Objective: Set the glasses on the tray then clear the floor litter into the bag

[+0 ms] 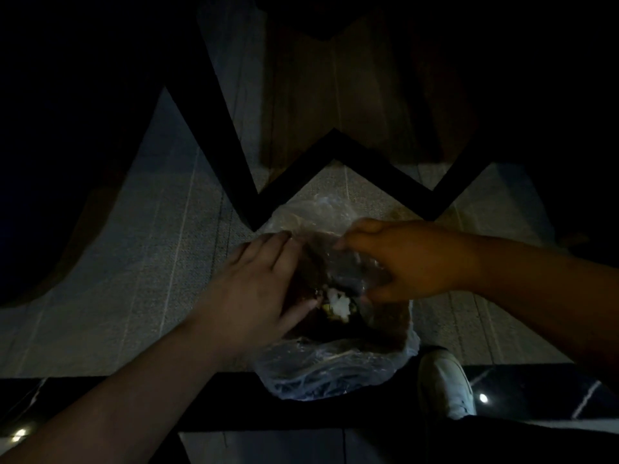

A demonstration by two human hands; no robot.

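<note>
On the dim grey carpeted floor (140,262), beneath a black zigzag frame (335,142), the crinkled clear plastic bag (335,370) sits open, both hands (258,289) gripping its rim. White scraps of litter (338,301) already lie inside. Glasses and tray are out of view; remaining litter, I cannot tell.

Bag (335,370): sitting on the floor (134,279), between both hands.
Left hand (254,289): resting on the bag's left side.
Right hand (412,259): gripping its right side.
Litter (338,301): lying inside the bag.
Shoe (445,383): standing right of the bag.
</note>
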